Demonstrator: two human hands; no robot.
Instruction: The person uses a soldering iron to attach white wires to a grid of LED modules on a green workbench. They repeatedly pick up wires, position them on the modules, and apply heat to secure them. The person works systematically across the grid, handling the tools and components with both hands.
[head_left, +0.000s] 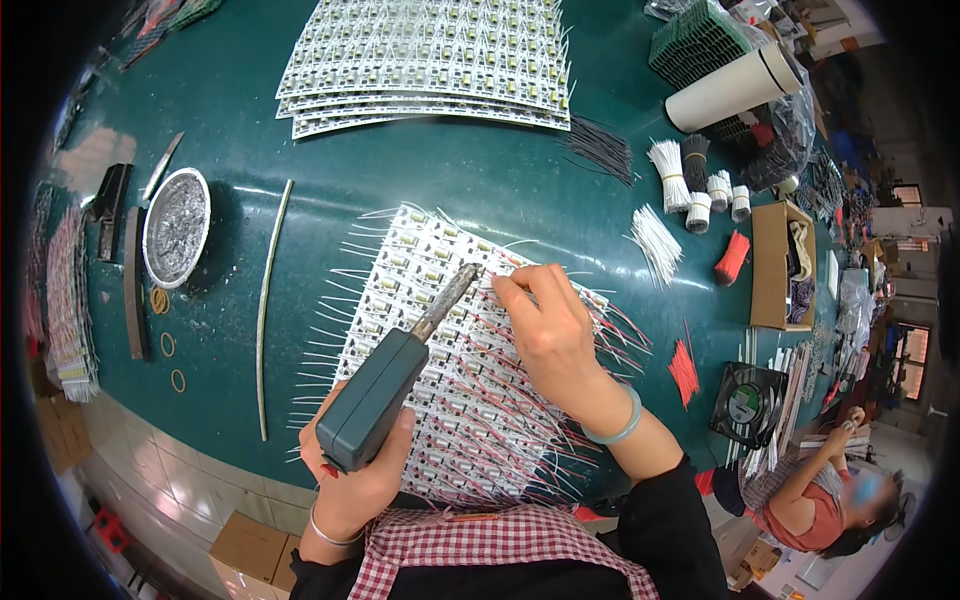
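Stack of wired boards (70, 320), one, far to the left of the left hand, on the green bench (230, 340). Dark flat bar (135, 290), one, left and ahead of the same hand. Bowl (147, 240), round, pale-rimmed, holding crumpled silvery matter (its exact nature cannot be told), just right of the bar. Rubber bands (168, 344), tan, several, nearer the left hand than the bowl. Thin pale rod (270, 310), one, lengthwise between the bowl and the left hand.

Left hand (362, 490), fingers and thumb wrapped around the soldering gun (372, 410), dark-bodied, its metal barrel slanting ahead and right toward the right hand's fingertips. Panel of small circuit boards (400, 265), white, bristling with white and red wires, beneath the gun and between the two hands. Board stack (430, 60), white, layered, well ahead of both hands.

Right hand (550, 325), above the panel's right part, thumb and index drawn together beside the gun's tip; whether a wire lies between them cannot be told. Black wires (605, 150), loose, ahead and right of that hand. White wires (657, 245), a loose heap, nearer it. Red wires (683, 372), loose, to its right. Cooling fan (748, 403), black, square, farther right. Cardboard box (768, 265), open-topped, ahead of the fan.
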